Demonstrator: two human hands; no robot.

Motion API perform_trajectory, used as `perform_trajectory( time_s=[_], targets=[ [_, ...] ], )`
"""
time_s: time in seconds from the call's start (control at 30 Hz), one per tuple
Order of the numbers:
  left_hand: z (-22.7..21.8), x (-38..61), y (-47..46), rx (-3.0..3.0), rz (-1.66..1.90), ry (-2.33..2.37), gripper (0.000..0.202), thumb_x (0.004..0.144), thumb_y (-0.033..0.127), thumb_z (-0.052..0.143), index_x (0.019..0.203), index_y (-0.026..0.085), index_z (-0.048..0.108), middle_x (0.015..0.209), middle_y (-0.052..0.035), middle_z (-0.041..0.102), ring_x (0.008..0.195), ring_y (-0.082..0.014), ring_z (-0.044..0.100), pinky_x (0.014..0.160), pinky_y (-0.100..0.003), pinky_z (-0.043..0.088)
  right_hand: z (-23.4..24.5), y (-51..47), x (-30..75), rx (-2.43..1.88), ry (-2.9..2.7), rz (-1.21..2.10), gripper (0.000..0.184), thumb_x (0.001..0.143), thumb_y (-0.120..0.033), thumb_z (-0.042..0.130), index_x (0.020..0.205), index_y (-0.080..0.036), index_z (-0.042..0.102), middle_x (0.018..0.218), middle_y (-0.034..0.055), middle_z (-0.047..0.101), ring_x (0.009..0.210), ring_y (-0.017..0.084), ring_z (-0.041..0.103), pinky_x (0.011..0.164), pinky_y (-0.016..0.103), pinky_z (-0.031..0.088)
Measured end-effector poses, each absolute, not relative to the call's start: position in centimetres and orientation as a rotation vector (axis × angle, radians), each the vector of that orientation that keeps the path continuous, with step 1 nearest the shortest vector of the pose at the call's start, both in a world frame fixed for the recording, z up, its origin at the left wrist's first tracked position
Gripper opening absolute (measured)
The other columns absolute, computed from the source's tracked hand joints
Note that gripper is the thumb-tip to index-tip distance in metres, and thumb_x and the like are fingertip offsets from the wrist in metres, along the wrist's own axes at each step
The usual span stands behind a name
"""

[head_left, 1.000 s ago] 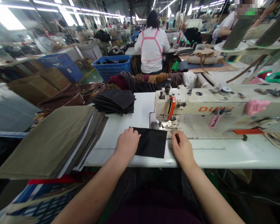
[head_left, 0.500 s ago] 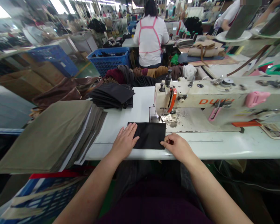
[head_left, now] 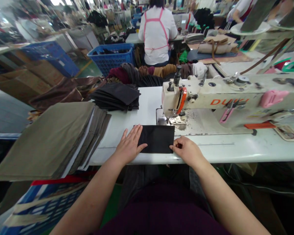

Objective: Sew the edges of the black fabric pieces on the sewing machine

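Observation:
A black fabric piece [head_left: 157, 139], rectangular and flat, lies on the white sewing table [head_left: 147, 98] in front of the sewing machine [head_left: 200, 98]. My left hand [head_left: 129, 145] rests flat over its left edge, fingers stretched out and thumb spread. With thumb and index finger, my right hand [head_left: 186, 148] pinches the lower right corner of the fabric. The presser foot [head_left: 177, 120] is just beyond the fabric's upper right edge, apart from it.
A stack of olive fabric panels [head_left: 46, 137] overhangs the table's left end. Behind it sits a pile of black fabric pieces [head_left: 116, 96]. Beyond the table are a blue crate [head_left: 112, 62], heaped cloth [head_left: 161, 71] and a seated person [head_left: 156, 36]. Pink-handled snippers [head_left: 227, 115] hang on the machine.
The whole view has shifted slightly. My left hand has slid a little to the left on the fabric. My right hand keeps its pinch at the corner.

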State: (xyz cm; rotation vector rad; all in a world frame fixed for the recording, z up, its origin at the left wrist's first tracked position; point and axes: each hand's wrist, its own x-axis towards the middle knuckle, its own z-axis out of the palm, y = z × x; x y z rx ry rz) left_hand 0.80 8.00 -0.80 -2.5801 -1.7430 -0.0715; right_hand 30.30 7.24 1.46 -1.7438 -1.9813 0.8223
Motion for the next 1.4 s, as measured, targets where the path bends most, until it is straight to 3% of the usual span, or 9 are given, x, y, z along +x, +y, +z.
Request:
perform_trajectory(
  time_s=[0.23, 0.33, 0.43, 0.53, 0.7, 1.0, 1.1, 1.23, 1.4],
  targets=[
    [0.4, 0.3, 8.1, -2.499, -0.055, -1.8, 0.069, 0.102, 0.051, 0.037, 0.16, 0.014, 0.026, 0.163, -0.016, 0.033, 0.153, -0.0285, 0.029, 0.127, -0.054, 0.01, 1.5, 6.8, 29.9, -1.764, -1.991, 0.707, 0.017, 0.082, -0.035, 0.068, 0.072, -0.023, 0.062, 0.079, -0.0011, 0.058, 0.069, 0.013, 0.053, 0.063, 0.026, 0.035],
    [1.8, 0.9, 8.0, -2.182, -0.137, -2.004, 0.058, 0.103, 0.032, 0.034, 0.153, 0.002, 0.037, 0.155, -0.0244, 0.043, 0.151, -0.036, 0.032, 0.125, -0.059, 0.011, 1.5, 6.7, 29.8, -1.754, -1.969, 0.666, 0.015, 0.081, -0.034, 0.068, 0.084, -0.024, 0.059, 0.083, -0.0011, 0.059, 0.072, 0.014, 0.054, 0.065, 0.027, 0.037],
    [2.8, 2.8, 7.8, -2.204, -0.223, -1.911, 0.054, 0.101, 0.018, 0.028, 0.151, 0.001, 0.039, 0.158, -0.0223, 0.04, 0.153, -0.0325, 0.027, 0.126, -0.053, 0.015, 1.3, 6.7, 29.9, -1.783, -1.93, 0.668, 0.024, 0.079, -0.036, 0.07, 0.094, -0.024, 0.055, 0.087, -0.0013, 0.06, 0.071, 0.015, 0.055, 0.065, 0.027, 0.037],
    [2.3, 4.4, 7.9, -2.514, -0.239, -1.668, 0.058, 0.104, 0.029, 0.035, 0.158, 0.009, 0.03, 0.164, -0.0148, 0.033, 0.155, -0.0253, 0.024, 0.127, -0.044, 0.02, 1.0, 6.9, 30.2, -1.771, -1.912, 0.712, 0.027, 0.079, -0.036, 0.07, 0.096, -0.024, 0.053, 0.087, -0.0014, 0.059, 0.073, 0.015, 0.055, 0.066, 0.027, 0.038],
    [-0.1, 2.8, 9.2, -2.601, -0.099, -1.758, 0.072, 0.103, 0.052, 0.037, 0.161, 0.014, 0.02, 0.166, -0.0137, 0.027, 0.156, -0.0258, 0.02, 0.126, -0.049, 0.021, 0.7, 7.1, 30.6, -1.717, -1.899, 0.765, 0.024, 0.078, -0.033, 0.067, 0.096, -0.024, 0.053, 0.085, -0.0011, 0.059, 0.073, 0.015, 0.055, 0.067, 0.028, 0.039],
    [0.6, 1.4, 8.7, -2.498, -0.099, -1.77, 0.074, 0.102, 0.052, 0.041, 0.162, 0.014, 0.017, 0.167, -0.0158, 0.024, 0.156, -0.0293, 0.017, 0.126, -0.054, 0.016, 0.5, 6.9, 30.5, -1.686, -1.833, 0.741, 0.015, 0.083, -0.029, 0.059, 0.098, -0.024, 0.056, 0.086, -0.0005, 0.059, 0.074, 0.016, 0.056, 0.07, 0.029, 0.042],
    [1.6, 3.2, 8.1, -2.495, -0.267, -1.68, 0.065, 0.104, 0.041, 0.041, 0.16, 0.012, 0.024, 0.165, -0.0155, 0.029, 0.156, -0.0282, 0.019, 0.127, -0.052, 0.017, 0.9, 6.2, 30.0, -1.649, -1.857, 0.637, 0.022, 0.088, -0.026, 0.055, 0.108, -0.024, 0.061, 0.092, 0.0013, 0.06, 0.077, 0.016, 0.058, 0.072, 0.03, 0.045],
    [2.1, 5.8, 8.9, -2.687, -0.415, -1.488, 0.052, 0.101, 0.014, 0.033, 0.152, 0.012, 0.039, 0.159, -0.0136, 0.042, 0.151, -0.0216, 0.032, 0.126, -0.043, 0.029, 1.2, 5.4, 29.2, -1.477, -2.121, 0.401, 0.043, 0.094, -0.017, 0.047, 0.132, -0.028, 0.063, 0.1, 0.0053, 0.059, 0.091, 0.019, 0.058, 0.083, 0.031, 0.048],
    [1.5, 8.7, 10.7, -2.843, -0.358, -1.286, 0.053, 0.098, 0.009, 0.035, 0.151, 0.01, 0.04, 0.158, -0.0144, 0.044, 0.15, -0.0227, 0.035, 0.123, -0.04, 0.035, 0.3, 4.8, 29.0, -1.393, -2.275, 0.259, 0.039, 0.096, -0.014, 0.048, 0.129, -0.023, 0.068, 0.099, 0.0085, 0.058, 0.094, 0.021, 0.053, 0.086, 0.035, 0.048]
  ],
)
